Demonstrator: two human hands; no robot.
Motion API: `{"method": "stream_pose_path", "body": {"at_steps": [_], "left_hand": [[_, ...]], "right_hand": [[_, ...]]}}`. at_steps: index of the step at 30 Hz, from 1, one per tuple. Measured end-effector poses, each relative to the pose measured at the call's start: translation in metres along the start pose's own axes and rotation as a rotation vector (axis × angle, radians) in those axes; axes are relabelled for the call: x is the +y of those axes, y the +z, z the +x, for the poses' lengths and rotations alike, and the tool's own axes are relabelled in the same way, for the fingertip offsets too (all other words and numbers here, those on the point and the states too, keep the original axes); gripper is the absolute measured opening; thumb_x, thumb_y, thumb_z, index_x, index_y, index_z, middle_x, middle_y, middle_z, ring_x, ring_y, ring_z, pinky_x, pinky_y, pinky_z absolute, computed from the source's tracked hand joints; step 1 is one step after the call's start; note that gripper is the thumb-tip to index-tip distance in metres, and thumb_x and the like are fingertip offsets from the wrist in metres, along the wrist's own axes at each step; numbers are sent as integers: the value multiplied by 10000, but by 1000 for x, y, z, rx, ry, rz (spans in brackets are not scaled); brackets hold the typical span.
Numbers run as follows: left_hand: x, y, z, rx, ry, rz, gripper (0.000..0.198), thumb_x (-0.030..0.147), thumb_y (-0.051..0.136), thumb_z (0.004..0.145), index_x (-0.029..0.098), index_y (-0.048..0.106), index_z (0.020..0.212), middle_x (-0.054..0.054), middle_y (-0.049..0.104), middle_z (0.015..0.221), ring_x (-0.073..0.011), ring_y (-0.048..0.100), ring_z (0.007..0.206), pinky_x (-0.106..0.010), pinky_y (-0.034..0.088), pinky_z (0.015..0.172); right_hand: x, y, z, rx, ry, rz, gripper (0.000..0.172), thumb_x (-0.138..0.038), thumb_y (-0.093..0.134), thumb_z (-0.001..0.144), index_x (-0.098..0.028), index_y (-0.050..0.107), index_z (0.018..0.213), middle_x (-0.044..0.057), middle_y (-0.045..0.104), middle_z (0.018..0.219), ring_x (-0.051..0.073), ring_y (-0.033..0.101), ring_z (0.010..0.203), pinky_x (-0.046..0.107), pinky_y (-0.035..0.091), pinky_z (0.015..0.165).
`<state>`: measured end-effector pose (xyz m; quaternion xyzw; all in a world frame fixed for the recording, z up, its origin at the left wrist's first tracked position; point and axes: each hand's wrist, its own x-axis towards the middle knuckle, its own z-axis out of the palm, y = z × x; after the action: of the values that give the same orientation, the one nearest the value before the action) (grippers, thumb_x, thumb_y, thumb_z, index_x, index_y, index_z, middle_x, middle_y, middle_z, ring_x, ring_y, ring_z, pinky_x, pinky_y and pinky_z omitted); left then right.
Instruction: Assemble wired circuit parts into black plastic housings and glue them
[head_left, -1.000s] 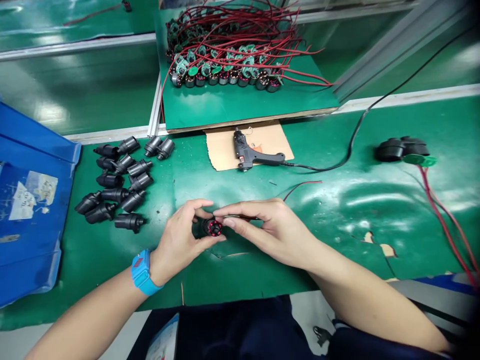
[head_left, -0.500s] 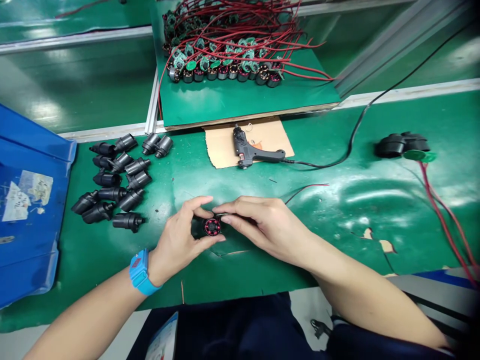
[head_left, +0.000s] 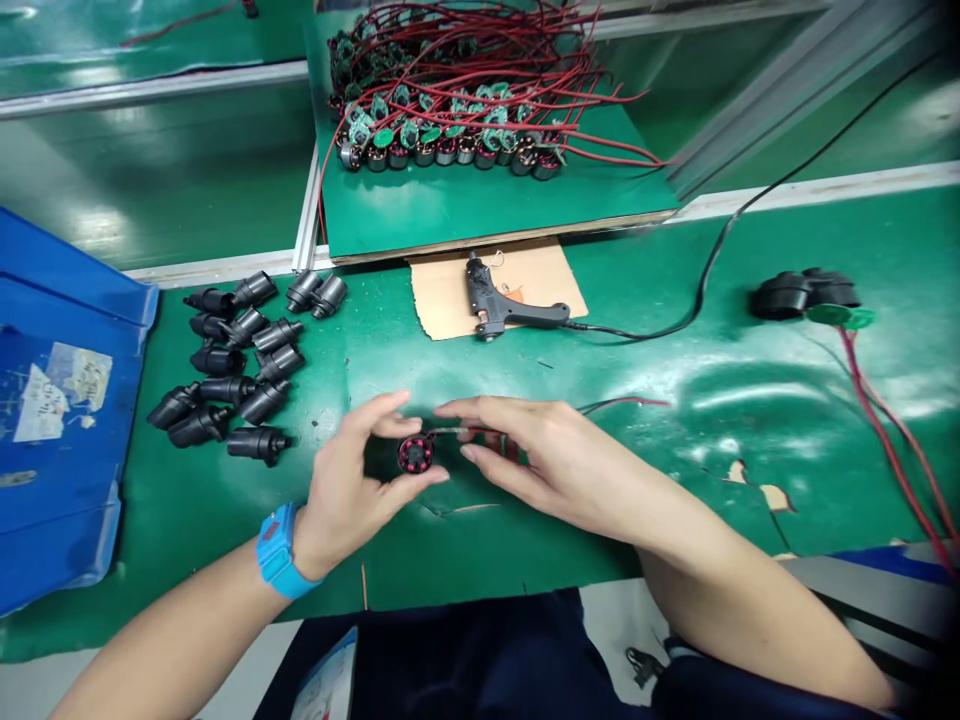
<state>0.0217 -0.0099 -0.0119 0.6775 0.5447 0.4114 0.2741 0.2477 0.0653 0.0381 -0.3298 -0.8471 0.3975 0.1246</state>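
A small round black motor (head_left: 415, 456) with a ring of pinkish-red windings faces up at me. My left hand (head_left: 343, 475), with a blue band on its wrist, grips the motor between thumb and fingers. Thin red and black wires (head_left: 626, 402) run from the motor's right side, pass through my right hand (head_left: 551, 455) and come out beyond it. The index finger and thumb of that hand are a little apart, while its other fingers curl around the wires.
Black plastic housings (head_left: 259, 443) lie in a group at left, beside a blue bin (head_left: 67, 480). A corded glue gun (head_left: 491, 300) rests on cardboard (head_left: 435, 310). Behind it, a raised green board (head_left: 450, 215) bears many wired motors. Black round parts (head_left: 784, 295) with red wires (head_left: 874, 400) sit at right.
The motor and my left hand have shifted slightly left. My right hand's index finger and thumb have parted from beside the motor, and more wire shows between the hands.
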Motion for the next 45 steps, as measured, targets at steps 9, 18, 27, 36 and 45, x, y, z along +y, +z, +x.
{"method": "stream_pose_path", "body": {"at_steps": [9,18,27,36,45], "left_hand": [[-8,2,1,-67,111,102,551,390,773,898,247,496,1352,-52,758,1071,-212,781,973,-343,649,880],[-9,5,1,17,293,116,663,208,751,920,255,396,1478,-55,752,1065,-187,749,991,-351,614,921],[-7,4,2,25,482,177,724,94,696,933,215,346,1556,-82,783,1110,-178,744,979,-354,535,867],[6,1,-3,-8,540,418,715,54,578,983,241,274,1603,-132,752,1119,-231,737,1042,-359,525,813],[-10,-21,13,-79,278,508,862,718,584,885,233,334,1552,-163,613,1258,-318,659,1120,-436,552,910]], "right_hand": [[8,11,7,-45,-58,104,401,-145,551,977,-247,555,1364,50,659,1058,177,643,877,315,519,789],[7,34,15,-69,104,785,273,-283,548,1014,-250,575,1284,-8,519,928,125,540,785,264,485,686],[2,43,19,25,120,713,248,-312,673,929,-233,608,1155,23,598,980,149,560,825,293,496,689],[1,45,23,111,11,577,183,-234,653,895,-212,575,1059,8,571,933,136,532,792,273,478,677],[25,26,-18,286,81,209,124,-253,634,965,-230,756,975,8,785,909,140,732,775,246,568,709]]}}
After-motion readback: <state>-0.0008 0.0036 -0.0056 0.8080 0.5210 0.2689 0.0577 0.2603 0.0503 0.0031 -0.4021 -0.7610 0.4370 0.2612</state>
